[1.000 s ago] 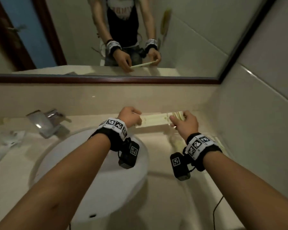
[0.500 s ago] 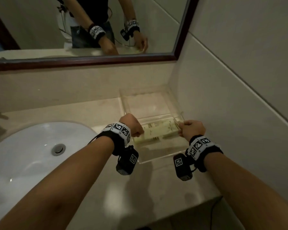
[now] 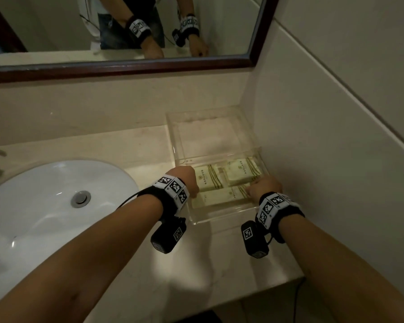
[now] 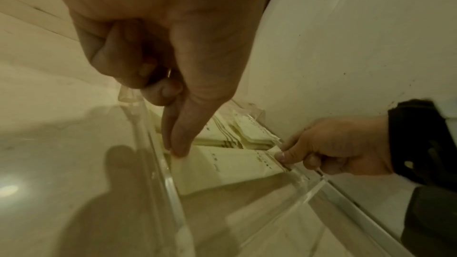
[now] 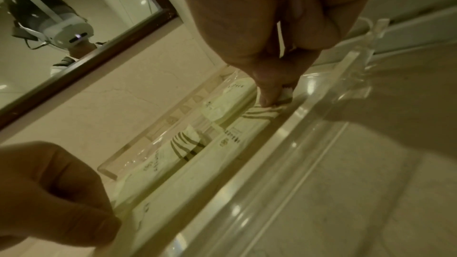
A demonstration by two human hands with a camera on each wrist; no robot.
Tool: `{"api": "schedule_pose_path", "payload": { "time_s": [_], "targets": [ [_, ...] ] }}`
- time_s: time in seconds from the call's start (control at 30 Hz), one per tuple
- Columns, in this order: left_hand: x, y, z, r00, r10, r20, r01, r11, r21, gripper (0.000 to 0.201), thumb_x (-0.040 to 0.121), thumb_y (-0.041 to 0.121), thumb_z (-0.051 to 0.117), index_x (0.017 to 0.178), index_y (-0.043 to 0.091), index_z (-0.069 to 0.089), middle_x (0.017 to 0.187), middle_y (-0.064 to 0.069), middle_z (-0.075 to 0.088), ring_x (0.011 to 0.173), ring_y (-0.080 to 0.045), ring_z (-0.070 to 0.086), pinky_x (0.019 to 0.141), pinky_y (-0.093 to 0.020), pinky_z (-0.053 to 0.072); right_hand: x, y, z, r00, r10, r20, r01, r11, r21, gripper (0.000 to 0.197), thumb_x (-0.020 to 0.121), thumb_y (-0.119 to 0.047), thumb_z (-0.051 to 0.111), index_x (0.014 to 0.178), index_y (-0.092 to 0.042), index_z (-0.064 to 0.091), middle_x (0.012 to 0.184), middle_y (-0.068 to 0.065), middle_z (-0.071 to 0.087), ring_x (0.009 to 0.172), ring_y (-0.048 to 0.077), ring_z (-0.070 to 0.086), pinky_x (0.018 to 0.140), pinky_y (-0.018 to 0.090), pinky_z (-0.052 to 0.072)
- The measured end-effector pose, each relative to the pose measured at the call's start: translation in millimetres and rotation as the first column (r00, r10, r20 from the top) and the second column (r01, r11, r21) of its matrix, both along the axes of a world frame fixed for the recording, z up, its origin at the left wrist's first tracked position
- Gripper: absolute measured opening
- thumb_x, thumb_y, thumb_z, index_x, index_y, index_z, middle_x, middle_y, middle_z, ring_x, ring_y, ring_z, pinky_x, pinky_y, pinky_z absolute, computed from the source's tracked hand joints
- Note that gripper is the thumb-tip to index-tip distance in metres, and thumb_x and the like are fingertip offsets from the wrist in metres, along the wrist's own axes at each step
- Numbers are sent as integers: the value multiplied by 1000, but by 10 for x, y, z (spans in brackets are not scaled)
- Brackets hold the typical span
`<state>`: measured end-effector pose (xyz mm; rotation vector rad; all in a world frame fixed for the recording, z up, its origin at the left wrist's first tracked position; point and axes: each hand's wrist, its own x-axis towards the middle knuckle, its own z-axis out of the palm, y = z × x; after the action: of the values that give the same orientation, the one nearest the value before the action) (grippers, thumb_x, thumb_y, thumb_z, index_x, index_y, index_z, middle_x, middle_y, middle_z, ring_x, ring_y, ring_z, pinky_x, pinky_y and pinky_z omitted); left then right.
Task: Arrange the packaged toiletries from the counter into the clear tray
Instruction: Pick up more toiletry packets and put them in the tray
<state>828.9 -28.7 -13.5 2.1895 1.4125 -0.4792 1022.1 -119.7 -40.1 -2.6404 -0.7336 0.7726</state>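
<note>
A clear tray (image 3: 224,219) stands on the counter against the right wall. Two cream packets (image 3: 205,177) (image 3: 239,171) lie side by side in its middle. In front of them a long cream packet (image 3: 219,197) lies low in the tray, held at both ends. My left hand (image 3: 193,190) pinches its left end between thumb and forefinger (image 4: 178,149). My right hand (image 3: 254,191) pinches the striped right end (image 5: 272,97). The left wrist view shows the long packet (image 4: 230,165) just inside the tray wall (image 4: 170,183).
A white sink basin (image 3: 56,206) with a metal drain (image 3: 80,198) fills the counter to the left. A dark-framed mirror (image 3: 126,66) hangs behind, and a tiled wall (image 3: 336,136) closes the right side. The counter's front edge (image 3: 266,292) runs below my wrists.
Both hands carried the long packet from in front of the mirror to the right and down into the tray. It now sits lower, in front of the two packets.
</note>
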Motion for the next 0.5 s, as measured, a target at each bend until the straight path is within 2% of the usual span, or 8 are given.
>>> {"api": "schedule_pose_path", "payload": {
  "time_s": [0.1, 0.23, 0.5],
  "targets": [
    [19, -44, -33, 999, -28, -23, 29, 999, 45, 33, 82, 19, 67, 59, 13, 45, 61, -1, 48, 68, -25, 56, 60, -28, 45, 15, -9, -58, 1000, -5, -19, 5, 1000, 7, 19, 83, -19, 65, 95, -6, 73, 100, 11, 72, 88, 27, 66, 73, 24, 51],
    [39, -99, -62, 999, -18, -48, 23, 993, 112, 30, 83, 15, 61, 61, 14, 40, 63, 0, 44, 71, -22, 54, 61, -27, 43, 37, -4, -109, 999, -13, -29, 13, 1000, 27, 20, 81, -18, 68, 94, -3, 74, 97, 12, 72, 88, 27, 67, 77, 28, 54],
    [48, -105, -50, 997, -5, -83, 16, 991, 133, 31, 82, 15, 64, 61, 15, 40, 63, 0, 44, 71, -23, 54, 62, -26, 43, 51, -1, -122, 999, -3, -35, 5, 998, 69, 23, 78, -20, 74, 94, -3, 74, 98, 14, 72, 90, 29, 68, 75, 28, 54]
  ]
}}
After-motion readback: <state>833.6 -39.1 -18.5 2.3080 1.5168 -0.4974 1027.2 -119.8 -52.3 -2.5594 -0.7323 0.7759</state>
